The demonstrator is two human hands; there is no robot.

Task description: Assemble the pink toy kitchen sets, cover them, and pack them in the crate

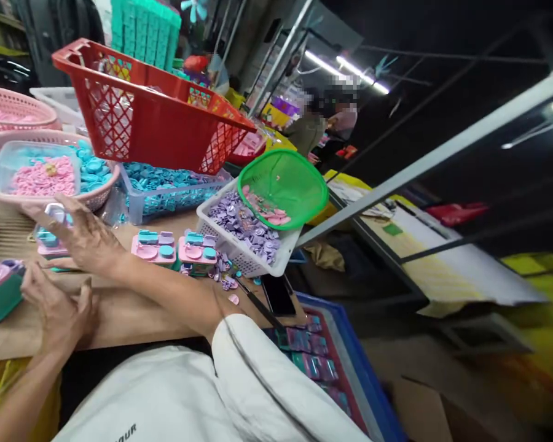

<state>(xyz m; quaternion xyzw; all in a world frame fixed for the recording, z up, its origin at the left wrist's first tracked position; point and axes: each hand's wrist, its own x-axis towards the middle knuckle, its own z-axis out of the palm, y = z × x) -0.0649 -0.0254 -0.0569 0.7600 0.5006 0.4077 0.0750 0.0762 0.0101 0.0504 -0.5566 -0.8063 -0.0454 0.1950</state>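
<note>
My right hand (90, 236) reaches across to the left, its fingers stretched and spread over a small pink-and-teal toy kitchen set (50, 239), partly hiding it. Below it, my left hand (58, 307) has loosely bent fingers with the thumb apart. Its fingertips are beside another toy kitchen set (0, 291), teal with a pink top, cut off by the left edge; whether they touch is unclear. Two more sets, a pink-topped toy kitchen (154, 247) and its neighbour (197, 252), stand side by side behind my right forearm.
A red basket (166, 123) rests above a clear bin (166, 202) of blue pieces. A white basket (253, 261) holds purple pieces and a green basket (299, 190). A phone (278, 296) and screwdriver (258, 304) lie near the table edge. A blue crate (350, 344) holds several sets.
</note>
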